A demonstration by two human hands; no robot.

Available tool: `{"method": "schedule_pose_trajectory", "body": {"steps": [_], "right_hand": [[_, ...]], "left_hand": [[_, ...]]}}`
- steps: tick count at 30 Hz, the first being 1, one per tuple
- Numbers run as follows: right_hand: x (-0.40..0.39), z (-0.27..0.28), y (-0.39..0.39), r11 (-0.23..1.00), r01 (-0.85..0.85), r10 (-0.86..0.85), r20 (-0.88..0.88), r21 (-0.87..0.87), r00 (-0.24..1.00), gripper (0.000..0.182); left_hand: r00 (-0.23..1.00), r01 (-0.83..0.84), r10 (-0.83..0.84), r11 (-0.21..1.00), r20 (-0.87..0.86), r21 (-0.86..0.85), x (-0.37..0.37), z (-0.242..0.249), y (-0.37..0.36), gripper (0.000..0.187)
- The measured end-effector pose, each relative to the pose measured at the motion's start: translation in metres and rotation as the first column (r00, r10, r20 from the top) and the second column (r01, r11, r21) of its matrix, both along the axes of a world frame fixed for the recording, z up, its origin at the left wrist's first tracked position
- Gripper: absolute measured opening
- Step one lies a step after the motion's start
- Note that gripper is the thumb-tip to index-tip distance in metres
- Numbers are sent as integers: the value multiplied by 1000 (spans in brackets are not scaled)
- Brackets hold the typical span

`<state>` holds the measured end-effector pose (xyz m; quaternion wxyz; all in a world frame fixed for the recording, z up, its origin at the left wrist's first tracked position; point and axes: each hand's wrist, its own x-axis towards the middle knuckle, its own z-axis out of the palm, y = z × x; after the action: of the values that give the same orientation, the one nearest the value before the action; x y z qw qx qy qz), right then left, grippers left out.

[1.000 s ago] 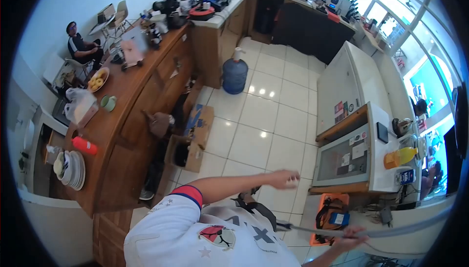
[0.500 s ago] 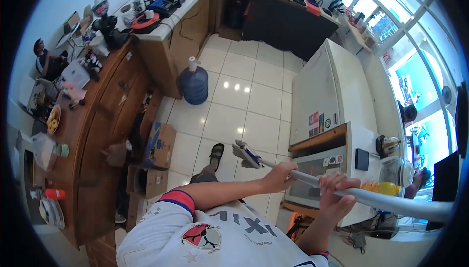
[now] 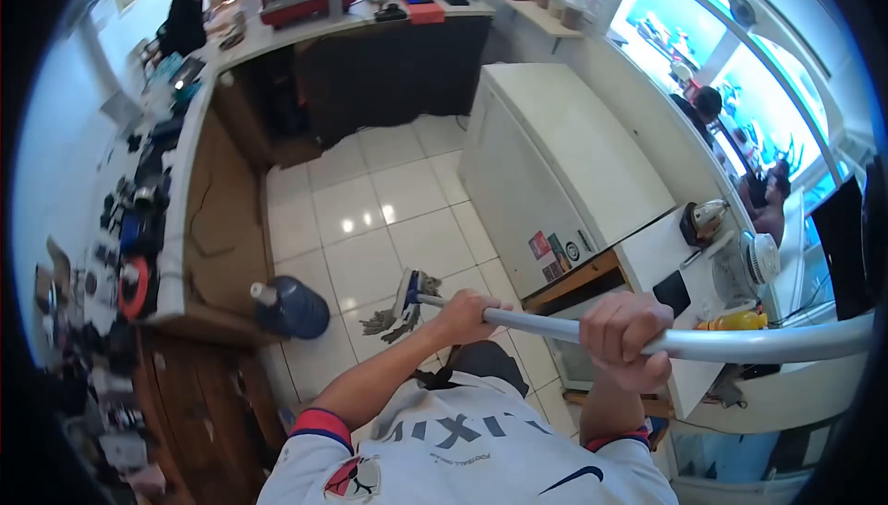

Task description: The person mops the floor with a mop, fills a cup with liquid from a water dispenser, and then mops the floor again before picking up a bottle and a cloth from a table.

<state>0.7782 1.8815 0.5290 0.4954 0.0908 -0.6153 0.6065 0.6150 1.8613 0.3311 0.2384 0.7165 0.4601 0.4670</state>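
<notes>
Both hands are closed around the pale grey handle of a mop (image 3: 546,323). My left hand (image 3: 467,316) grips it lower down, near the head, with the forearm stretched forward. Higher up the pole, my right hand (image 3: 629,338) wraps its fingers around it. The upper end of the pole runs off toward the right edge. At the lower end, the mop head (image 3: 396,315) has grey strands and a blue-and-white clamp, and it lies over the white floor tiles (image 3: 356,260).
A blue water jug (image 3: 298,309) stands on the floor at left, beside the wooden counter (image 3: 222,227). To the right are a white chest freezer (image 3: 527,172) and a worktop with a kettle (image 3: 705,220). A person in black (image 3: 188,15) is at the far counter; others sit beyond the window.
My view has swung right and moved forward, so the jug and counter sit further left. The mop head has shifted left in view, and my right hand's fingers wrap more fully around the pole.
</notes>
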Motion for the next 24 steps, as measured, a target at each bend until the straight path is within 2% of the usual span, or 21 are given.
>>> {"method": "schedule_pose_trajectory", "body": {"steps": [1,9,11,13,14,15,16,17,18,19,21,23,24], "right_hand": [[-8,-3,18,1000,20,-20,-5,1,1000,46],[-46,-32,191,994,20,-31,-102,-108,994,47],[-52,-42,234,983,57,-75,-95,-172,993,47],[-56,-51,268,961,209,-202,59,-182,978,45],[-64,-52,275,942,262,-251,76,-212,965,45],[-78,-52,283,867,417,-421,44,-273,906,46],[-85,-51,291,768,552,-579,14,-324,815,48],[-83,-53,296,736,592,-621,22,-327,784,48],[-80,-58,299,729,572,-606,34,-375,795,52],[-79,-62,297,715,551,-592,46,-429,804,57],[-76,-67,297,596,675,-721,80,-436,688,58],[-63,-74,291,578,690,-736,85,-437,671,58],[-59,-76,290,529,742,-785,94,-412,612,58]], "left_hand": [[999,-36,36,999,-7,-3,-12,-1,18,22],[997,-36,26,990,-75,-134,-55,-7,180,29],[987,-34,-2,974,-161,-222,-60,-21,222,27],[981,-166,174,982,85,-90,-56,-37,251,24],[972,-225,232,967,46,-118,-55,-37,264,20],[982,-172,181,975,52,-143,-55,-39,275,20],[981,-192,196,956,-7,-223,-58,-40,288,20],[976,-216,204,932,-74,-292,-60,-43,301,22],[986,-156,168,942,15,-297,-56,-51,310,29],[993,-104,114,944,15,-313,-51,-58,314,29],[997,-9,33,946,70,-325,-39,-58,320,36],[993,119,-117,925,27,-360,-30,-74,321,33],[981,179,-195,909,-5,-377,-22,-75,322,31]]}}
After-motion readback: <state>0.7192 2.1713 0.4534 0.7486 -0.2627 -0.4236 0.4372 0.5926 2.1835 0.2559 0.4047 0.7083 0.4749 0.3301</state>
